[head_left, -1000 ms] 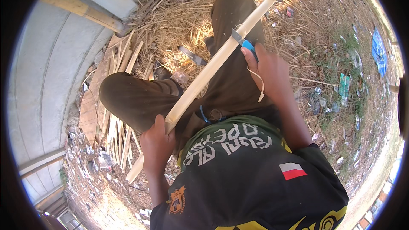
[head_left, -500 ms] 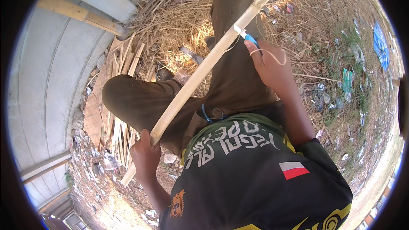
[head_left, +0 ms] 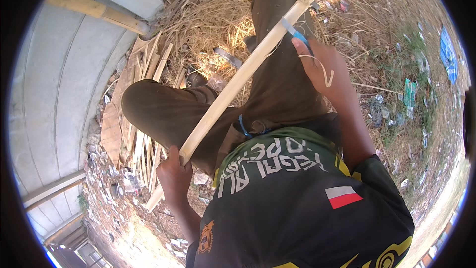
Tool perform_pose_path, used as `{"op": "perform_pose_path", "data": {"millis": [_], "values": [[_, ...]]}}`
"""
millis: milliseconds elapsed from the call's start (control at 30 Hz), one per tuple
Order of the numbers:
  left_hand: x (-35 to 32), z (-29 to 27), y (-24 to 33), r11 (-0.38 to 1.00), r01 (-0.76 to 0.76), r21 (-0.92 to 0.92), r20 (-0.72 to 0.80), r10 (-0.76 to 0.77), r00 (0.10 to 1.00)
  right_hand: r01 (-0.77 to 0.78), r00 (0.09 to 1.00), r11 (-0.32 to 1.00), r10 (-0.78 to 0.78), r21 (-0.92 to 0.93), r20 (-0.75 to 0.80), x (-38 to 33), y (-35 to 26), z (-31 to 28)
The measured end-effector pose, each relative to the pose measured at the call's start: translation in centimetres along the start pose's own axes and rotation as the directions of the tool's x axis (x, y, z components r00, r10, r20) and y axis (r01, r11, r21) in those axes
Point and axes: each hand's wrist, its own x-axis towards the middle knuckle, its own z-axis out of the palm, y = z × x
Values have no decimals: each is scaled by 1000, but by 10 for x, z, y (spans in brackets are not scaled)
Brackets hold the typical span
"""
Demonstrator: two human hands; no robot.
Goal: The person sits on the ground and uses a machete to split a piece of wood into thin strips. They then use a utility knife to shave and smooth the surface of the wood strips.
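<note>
A long, pale bamboo strip [head_left: 238, 77] lies slantwise across my legs, its upper end beyond my right knee. My left hand [head_left: 174, 173] is closed around its lower end. In my right hand [head_left: 325, 64] is a utility knife [head_left: 299, 35] with a blue handle, held in closed fingers. The knife's blade rests against the strip's right edge, close to a joint in the bamboo. A thin curled shaving [head_left: 327, 75] hangs over the back of my right hand, and finer shavings cling to the strip's edge below the blade.
Split bamboo pieces [head_left: 145, 151] lie piled at my left beside a brown cardboard sheet [head_left: 110, 134]. A saw blade [head_left: 228, 57] lies between my legs among straw-like shavings. A pale panelled wall [head_left: 44, 94] rises at the left. Litter and a blue plastic sheet [head_left: 447, 54] lie on the right.
The knife has slid up along the strip, away from my body, toward the joint. My left hand still grips the lower end. The whole view has shifted slightly.
</note>
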Motion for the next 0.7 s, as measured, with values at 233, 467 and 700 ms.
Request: {"op": "perform_pose_path", "data": {"millis": [233, 467, 700], "values": [[36, -1, 47, 1000, -27, -5, -51, 27, 998, 118, 992, 991, -120, -56, -47, -1, 4, 1], [78, 2, 79, 988, -138, -75, -101, 130, 986, 137, 989, 986, -141, -99, -42, -1, 12, 2], [73, -2, 76, 988, -135, -76, -30, 133, 991, -15, 999, 1000, 14, -21, -46, -3, 9, 4]]}}
